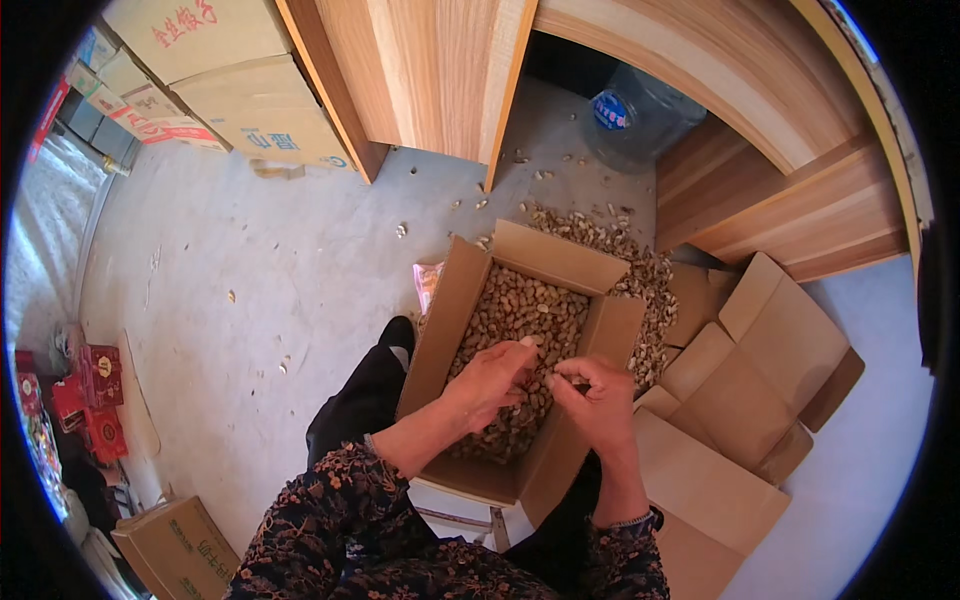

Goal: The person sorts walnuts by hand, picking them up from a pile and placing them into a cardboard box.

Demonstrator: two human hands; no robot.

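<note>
An open cardboard box [442, 330] stands before me, its flaps spread outward. Unshelled peanuts [529, 300] fill much of it. Over the peanuts, my left hand [491, 379] has its fingers curled, with the thumb side towards the middle of the box. My right hand [600, 394] is close beside it on the right, thumb and forefinger brought together in a pinch. A small gap separates the two hands. Whatever lies between the fingertips of either hand is too small or hidden to make out.
Peanut shells [652, 307] lie heaped on the floor beyond and right of the box. Flattened cardboard [757, 367] covers the floor at right. A large clear plastic bottle [637, 124] stands under the wooden furniture [435, 67]. A pink packet [427, 285] touches the box's left side.
</note>
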